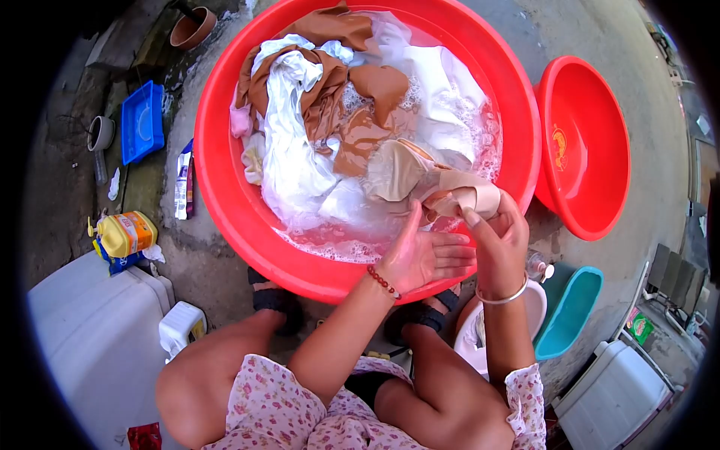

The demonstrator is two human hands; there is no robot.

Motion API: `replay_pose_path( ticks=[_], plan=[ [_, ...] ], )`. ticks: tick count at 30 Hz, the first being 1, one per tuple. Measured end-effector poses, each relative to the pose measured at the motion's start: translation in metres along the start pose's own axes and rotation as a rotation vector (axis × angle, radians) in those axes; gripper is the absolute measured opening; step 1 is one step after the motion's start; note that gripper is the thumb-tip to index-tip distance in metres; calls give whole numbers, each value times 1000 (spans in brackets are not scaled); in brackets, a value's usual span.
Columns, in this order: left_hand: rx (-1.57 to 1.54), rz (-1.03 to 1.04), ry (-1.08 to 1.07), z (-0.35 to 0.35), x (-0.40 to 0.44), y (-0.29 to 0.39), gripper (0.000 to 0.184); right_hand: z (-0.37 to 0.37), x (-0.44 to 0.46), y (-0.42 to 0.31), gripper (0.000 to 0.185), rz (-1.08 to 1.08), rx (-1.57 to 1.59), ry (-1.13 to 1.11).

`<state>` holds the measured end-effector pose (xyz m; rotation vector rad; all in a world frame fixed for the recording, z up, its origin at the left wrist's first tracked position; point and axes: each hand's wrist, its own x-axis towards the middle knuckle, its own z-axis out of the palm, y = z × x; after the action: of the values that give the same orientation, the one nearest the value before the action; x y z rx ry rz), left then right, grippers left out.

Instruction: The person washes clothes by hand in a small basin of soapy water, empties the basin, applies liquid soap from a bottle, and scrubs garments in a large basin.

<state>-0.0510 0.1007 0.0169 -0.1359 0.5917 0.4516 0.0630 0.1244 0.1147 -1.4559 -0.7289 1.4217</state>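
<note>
A large red basin (225,217) holds soapy water with white cloth (289,150) and brown cloth (319,90) in it. My right hand (499,240), with a bangle at its wrist, pinches a beige cloth (480,193) over the basin's near right side. Part of that cloth hangs down to the suds. Just left of it is my left hand (427,259), palm turned up and fingers stretched out, with a red bead bracelet at the wrist. Nothing lies in its palm.
A smaller red basin (611,150) stands at the right. Nearer are a teal basin (574,311), a pale pink bucket (535,304) and a clear bottle (536,264). On the left are a blue basket (142,124), a yellow container (127,232) and a white jug (180,328).
</note>
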Motion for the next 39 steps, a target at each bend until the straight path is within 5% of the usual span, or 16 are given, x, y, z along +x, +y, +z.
replay_pose_path(
  ticks=[2,3,5,6,7,11,15,16,17,20,25,29,32,35,37,39],
  plan=[
    [-856,-79,-684,4,5,-5,104,2,-18,-7,39,-52,97,-134],
    [-861,-85,-680,16,0,0,104,-1,-31,-14,44,-18,128,-210],
    [-499,362,-570,40,-5,17,98,10,-53,-33,32,-102,163,-249],
    [-560,461,-560,42,-4,28,99,2,-49,-24,25,-243,78,-383],
    [-617,476,-505,49,-7,38,91,-7,-45,-15,22,-386,-6,-518],
    [-759,414,-483,42,-9,44,63,-27,-52,7,19,-359,-153,-457],
    [-687,462,-353,21,1,36,43,-38,-48,35,11,-333,-308,-220],
    [-592,500,-288,17,1,38,39,-40,-57,37,10,-20,-197,-115],
    [-588,496,-291,13,2,39,39,-40,-56,43,10,-23,-196,-111],
    [-505,513,-257,0,3,39,36,-48,-58,59,28,-131,-339,227],
    [-488,487,-202,-8,10,33,37,-116,-80,46,23,-467,-762,735],
    [204,775,38,-4,0,38,41,-205,-98,68,32,-261,-704,1090],
    [431,868,53,10,-1,47,41,-250,-103,90,51,173,-276,1101],
    [-2,715,-25,14,1,43,38,-252,-95,95,60,403,43,1062],
    [-569,452,-202,-13,15,34,35,-254,-91,97,54,444,158,962],
    [-607,414,-165,-35,20,24,34,-256,-86,105,50,498,269,859]
  ],
)
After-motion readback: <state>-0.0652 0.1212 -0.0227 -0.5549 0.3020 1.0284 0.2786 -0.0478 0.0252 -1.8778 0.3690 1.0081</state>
